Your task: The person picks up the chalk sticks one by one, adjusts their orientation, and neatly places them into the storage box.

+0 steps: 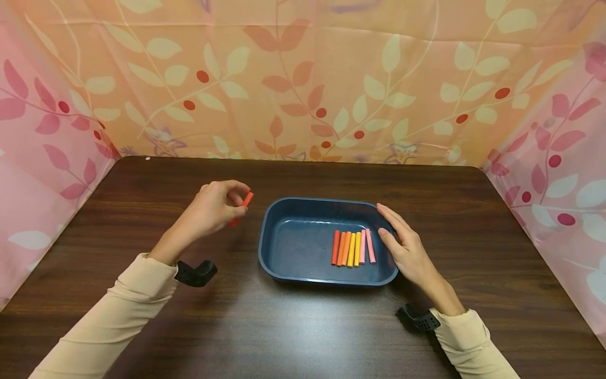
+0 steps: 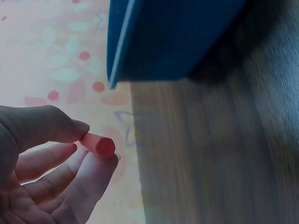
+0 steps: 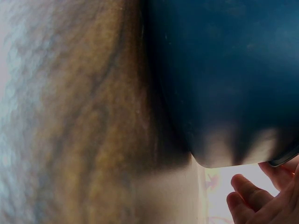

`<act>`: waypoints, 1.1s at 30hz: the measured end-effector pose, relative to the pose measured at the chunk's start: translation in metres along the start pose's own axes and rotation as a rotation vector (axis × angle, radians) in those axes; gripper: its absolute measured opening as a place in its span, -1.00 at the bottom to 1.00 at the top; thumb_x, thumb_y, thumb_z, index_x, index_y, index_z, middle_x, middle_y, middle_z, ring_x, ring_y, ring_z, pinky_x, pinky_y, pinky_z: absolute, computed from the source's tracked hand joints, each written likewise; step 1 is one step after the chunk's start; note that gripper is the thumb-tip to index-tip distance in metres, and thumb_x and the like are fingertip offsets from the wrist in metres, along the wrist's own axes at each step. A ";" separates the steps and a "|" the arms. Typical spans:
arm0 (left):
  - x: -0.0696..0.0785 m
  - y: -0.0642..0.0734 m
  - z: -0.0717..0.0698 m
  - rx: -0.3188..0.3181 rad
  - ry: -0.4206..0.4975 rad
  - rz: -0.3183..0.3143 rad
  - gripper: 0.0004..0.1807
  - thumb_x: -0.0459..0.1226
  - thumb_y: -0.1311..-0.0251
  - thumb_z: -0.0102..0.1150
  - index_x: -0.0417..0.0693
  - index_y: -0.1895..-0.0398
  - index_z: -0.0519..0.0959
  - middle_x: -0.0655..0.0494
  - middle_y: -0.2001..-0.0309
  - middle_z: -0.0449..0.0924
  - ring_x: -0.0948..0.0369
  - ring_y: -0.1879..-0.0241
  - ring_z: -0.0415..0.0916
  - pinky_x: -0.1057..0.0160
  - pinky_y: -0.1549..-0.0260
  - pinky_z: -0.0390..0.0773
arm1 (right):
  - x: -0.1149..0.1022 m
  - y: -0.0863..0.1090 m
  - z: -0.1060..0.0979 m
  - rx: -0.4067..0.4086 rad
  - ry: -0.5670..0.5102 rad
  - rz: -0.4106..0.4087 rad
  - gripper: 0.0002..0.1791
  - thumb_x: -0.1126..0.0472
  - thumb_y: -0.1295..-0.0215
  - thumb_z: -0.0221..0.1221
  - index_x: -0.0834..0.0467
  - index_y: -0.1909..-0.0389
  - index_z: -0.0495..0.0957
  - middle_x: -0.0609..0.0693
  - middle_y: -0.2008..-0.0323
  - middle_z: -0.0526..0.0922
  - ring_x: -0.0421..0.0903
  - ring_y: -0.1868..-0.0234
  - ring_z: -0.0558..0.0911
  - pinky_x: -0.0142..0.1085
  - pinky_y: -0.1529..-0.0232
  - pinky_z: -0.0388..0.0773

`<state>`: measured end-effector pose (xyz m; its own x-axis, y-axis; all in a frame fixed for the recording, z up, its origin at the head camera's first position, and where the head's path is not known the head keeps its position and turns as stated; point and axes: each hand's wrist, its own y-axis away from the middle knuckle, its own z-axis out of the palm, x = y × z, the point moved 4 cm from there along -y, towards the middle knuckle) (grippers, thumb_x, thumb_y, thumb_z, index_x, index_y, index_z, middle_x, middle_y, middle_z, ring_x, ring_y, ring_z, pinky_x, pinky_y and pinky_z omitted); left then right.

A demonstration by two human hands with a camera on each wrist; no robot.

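Note:
My left hand (image 1: 213,208) is raised over the table, left of the blue tray (image 1: 293,280). It pinches a red chalk stick (image 1: 248,198) between thumb and fingers; the stick's round end faces the left wrist view. Inside the tray, on its right side, several chalk sticks (image 1: 347,250) lie side by side in a row, running from red through orange and yellow to pink. My right hand (image 1: 412,255) holds the tray's right rim, its thumb over the inside and its fingers along the outside. The right wrist view shows only some of those fingers (image 3: 252,193).
The dark wooden table (image 1: 303,331) reflects light in front of the tray. Floral cloth (image 1: 303,79) hangs along the back and both sides. Each wrist wears a black strap mount (image 1: 196,273). A small white spot (image 1: 148,158) shows at the table's back left edge.

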<state>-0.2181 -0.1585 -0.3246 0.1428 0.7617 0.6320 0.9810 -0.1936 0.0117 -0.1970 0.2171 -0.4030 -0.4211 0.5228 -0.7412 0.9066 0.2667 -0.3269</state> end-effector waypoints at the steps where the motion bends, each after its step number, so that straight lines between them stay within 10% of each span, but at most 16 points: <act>1: 0.001 0.000 0.001 -0.006 0.009 -0.002 -0.59 -0.38 -0.14 0.25 -0.23 -0.10 0.57 -0.08 0.33 0.69 0.23 0.49 0.59 0.28 0.50 0.50 | 0.000 0.000 0.000 0.000 0.000 0.000 -0.46 0.31 -0.47 0.03 0.22 -0.44 0.28 0.19 -0.46 0.30 -0.17 -0.47 0.27 -0.73 -0.33 0.02; 13: 0.020 0.001 0.019 -0.067 0.136 0.009 -0.54 -0.41 -0.14 0.22 -0.15 -0.18 0.55 -0.08 0.32 0.71 0.26 0.51 0.63 0.30 0.50 0.59 | 0.000 0.000 0.000 0.004 0.000 -0.008 -0.47 0.32 -0.47 0.03 0.26 -0.43 0.28 0.22 -0.45 0.30 -0.21 -0.46 0.27 -0.74 -0.33 0.02; 25: 0.035 -0.004 0.039 -0.109 0.250 0.008 -0.53 -0.45 -0.14 0.22 -0.25 -0.18 0.53 -0.15 0.32 0.72 0.23 0.56 0.66 0.21 0.44 0.70 | -0.001 -0.001 0.000 0.001 -0.006 -0.007 -0.46 0.33 -0.47 0.03 0.20 -0.45 0.28 0.23 -0.45 0.29 0.22 -0.45 0.28 -0.74 -0.32 0.01; 33: 0.047 -0.006 0.053 -0.138 0.264 -0.013 -0.50 -0.44 -0.14 0.23 -0.23 -0.21 0.51 -0.11 0.33 0.68 0.23 0.59 0.64 0.19 0.49 0.70 | 0.000 -0.001 0.000 0.006 -0.009 -0.017 -0.46 0.33 -0.46 0.03 0.21 -0.44 0.28 0.24 -0.44 0.30 -0.07 -0.48 0.28 -0.73 -0.34 0.02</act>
<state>-0.2104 -0.0889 -0.3357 0.0732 0.5814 0.8103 0.9529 -0.2805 0.1151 -0.1976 0.2170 -0.4022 -0.4359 0.5113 -0.7406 0.8996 0.2702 -0.3430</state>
